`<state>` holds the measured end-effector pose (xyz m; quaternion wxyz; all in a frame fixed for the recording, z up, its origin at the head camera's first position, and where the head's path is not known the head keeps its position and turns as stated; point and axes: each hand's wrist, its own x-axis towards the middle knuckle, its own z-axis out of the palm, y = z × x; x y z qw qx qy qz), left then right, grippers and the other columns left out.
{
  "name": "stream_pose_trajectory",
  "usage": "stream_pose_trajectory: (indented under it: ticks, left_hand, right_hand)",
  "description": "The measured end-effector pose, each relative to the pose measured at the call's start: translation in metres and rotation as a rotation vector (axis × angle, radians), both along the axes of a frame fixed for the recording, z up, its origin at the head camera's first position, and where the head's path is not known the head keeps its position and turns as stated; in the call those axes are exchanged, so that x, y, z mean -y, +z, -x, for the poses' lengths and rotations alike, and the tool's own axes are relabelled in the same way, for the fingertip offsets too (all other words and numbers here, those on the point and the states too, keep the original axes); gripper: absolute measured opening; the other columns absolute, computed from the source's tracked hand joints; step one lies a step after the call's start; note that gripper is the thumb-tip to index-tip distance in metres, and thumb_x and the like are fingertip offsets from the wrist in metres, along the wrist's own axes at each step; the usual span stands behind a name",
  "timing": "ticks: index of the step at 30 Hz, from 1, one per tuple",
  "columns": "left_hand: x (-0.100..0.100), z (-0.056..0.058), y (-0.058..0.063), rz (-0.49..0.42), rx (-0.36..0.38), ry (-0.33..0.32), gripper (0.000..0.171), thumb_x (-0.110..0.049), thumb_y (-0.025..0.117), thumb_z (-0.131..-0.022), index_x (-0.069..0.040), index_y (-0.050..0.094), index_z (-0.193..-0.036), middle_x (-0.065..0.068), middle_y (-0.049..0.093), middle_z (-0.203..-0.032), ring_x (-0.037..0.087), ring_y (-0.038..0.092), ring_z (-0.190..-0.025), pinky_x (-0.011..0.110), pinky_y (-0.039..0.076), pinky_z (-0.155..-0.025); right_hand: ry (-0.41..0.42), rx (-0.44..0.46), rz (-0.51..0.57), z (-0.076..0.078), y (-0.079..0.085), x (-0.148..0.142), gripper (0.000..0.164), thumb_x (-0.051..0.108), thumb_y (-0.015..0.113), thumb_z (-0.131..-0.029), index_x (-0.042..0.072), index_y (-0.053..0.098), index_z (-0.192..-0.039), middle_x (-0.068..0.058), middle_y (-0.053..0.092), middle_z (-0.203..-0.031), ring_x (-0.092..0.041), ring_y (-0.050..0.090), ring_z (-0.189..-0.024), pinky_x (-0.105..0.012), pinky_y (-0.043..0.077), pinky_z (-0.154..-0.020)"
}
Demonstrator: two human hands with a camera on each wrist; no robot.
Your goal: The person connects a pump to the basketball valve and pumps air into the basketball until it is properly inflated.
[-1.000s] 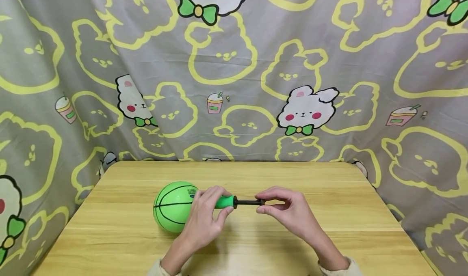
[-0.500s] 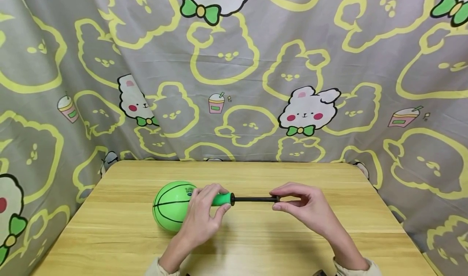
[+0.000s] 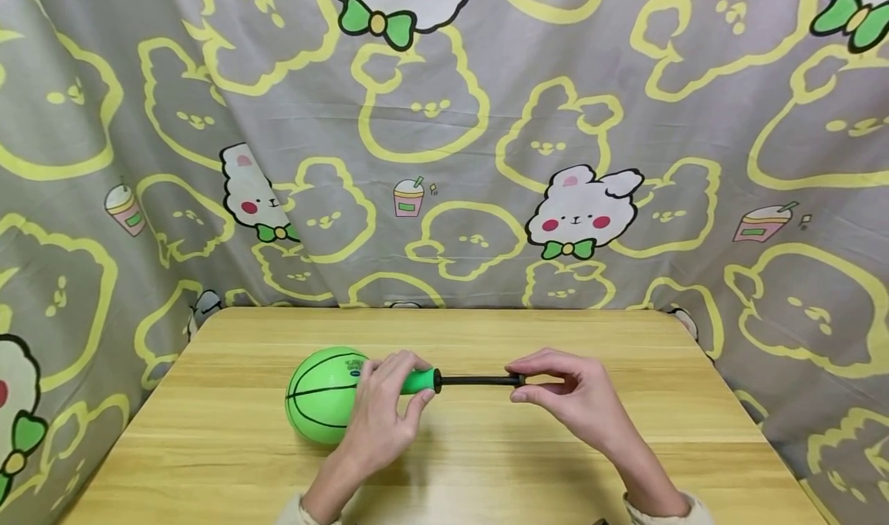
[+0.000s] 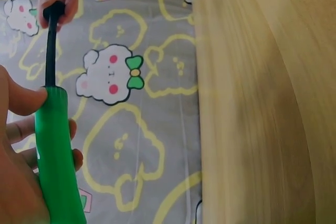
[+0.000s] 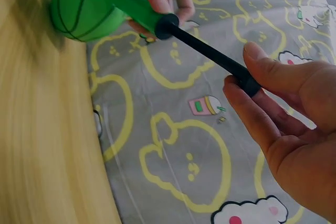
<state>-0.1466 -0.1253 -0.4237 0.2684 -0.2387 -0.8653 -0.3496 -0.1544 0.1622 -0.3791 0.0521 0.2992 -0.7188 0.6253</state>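
My left hand (image 3: 386,403) grips the green barrel of a hand pump (image 3: 419,381), which is held sideways above the table. The black end of its pulled-out rod is pinched between thumb and fingers of my right hand (image 3: 572,394). To the left, partly behind the left hand, is a green ball (image 3: 321,395) with black basketball lines. In the right wrist view the barrel's far end meets the ball (image 5: 86,6), though the exact joint is hard to make out. The left wrist view shows the fingers curled round the barrel (image 4: 56,150).
A light wooden table (image 3: 486,463) lies under the hands. Behind it and at both sides hangs a grey curtain (image 3: 444,139) with yellow outlines and cartoon rabbits, close to the table's back edge.
The right hand has moved right, drawing the black rod further out of the green barrel, mostly in the first half second. Left hand and ball have shifted only slightly.
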Motion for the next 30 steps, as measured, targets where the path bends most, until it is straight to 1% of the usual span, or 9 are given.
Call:
stream_pose_trajectory:
  ticks: [3, 12, 18, 26, 30]
  left_hand:
    - [-0.002, -0.001, 0.000, 0.004, -0.009, 0.001, 0.024, -0.017, 0.076, -0.086, -0.018, 0.065, -0.107, -0.010, 0.067, -0.103, 0.006, 0.062, -0.096, 0.041, 0.039, -0.088]
    - [-0.009, -0.004, -0.001, 0.001, -0.021, -0.017, 0.028, -0.013, 0.078, -0.081, -0.018, 0.065, -0.105, -0.012, 0.066, -0.100, 0.004, 0.061, -0.093, 0.039, 0.038, -0.086]
    - [-0.013, -0.007, -0.002, 0.013, -0.014, -0.028, 0.027, -0.014, 0.078, -0.082, -0.019, 0.064, -0.105, -0.012, 0.065, -0.100, 0.004, 0.061, -0.092, 0.039, 0.037, -0.085]
    - [-0.019, -0.010, -0.005, 0.032, -0.015, -0.034, 0.029, -0.013, 0.078, -0.079, -0.018, 0.064, -0.104, -0.010, 0.066, -0.099, 0.005, 0.061, -0.092, 0.038, 0.037, -0.085]
    - [-0.020, -0.009, -0.006, 0.042, -0.014, -0.038, 0.029, -0.014, 0.079, -0.079, -0.018, 0.064, -0.104, -0.009, 0.066, -0.099, 0.005, 0.062, -0.092, 0.038, 0.037, -0.085]
  right_hand:
    - [0.000, -0.014, 0.022, -0.001, -0.003, 0.006, 0.028, -0.008, 0.080, -0.082, -0.006, 0.075, -0.109, -0.020, 0.073, -0.107, -0.022, 0.072, -0.099, -0.042, 0.059, -0.075]
    - [-0.029, 0.001, 0.028, -0.005, -0.015, 0.026, 0.029, -0.005, 0.082, -0.080, -0.002, 0.077, -0.109, -0.017, 0.074, -0.105, -0.021, 0.073, -0.098, -0.040, 0.060, -0.074]
    - [-0.026, 0.013, 0.045, -0.006, -0.024, 0.039, 0.030, -0.005, 0.082, -0.080, -0.001, 0.077, -0.109, -0.015, 0.075, -0.104, -0.022, 0.073, -0.097, -0.039, 0.060, -0.073]
    - [-0.021, 0.015, 0.085, -0.008, -0.035, 0.055, 0.029, -0.005, 0.082, -0.080, -0.006, 0.076, -0.108, -0.020, 0.074, -0.105, -0.028, 0.073, -0.097, -0.039, 0.060, -0.074]
    - [-0.022, 0.025, 0.079, -0.009, -0.036, 0.058, 0.028, -0.004, 0.082, -0.081, -0.003, 0.077, -0.108, -0.019, 0.074, -0.106, -0.029, 0.073, -0.099, -0.039, 0.059, -0.075]
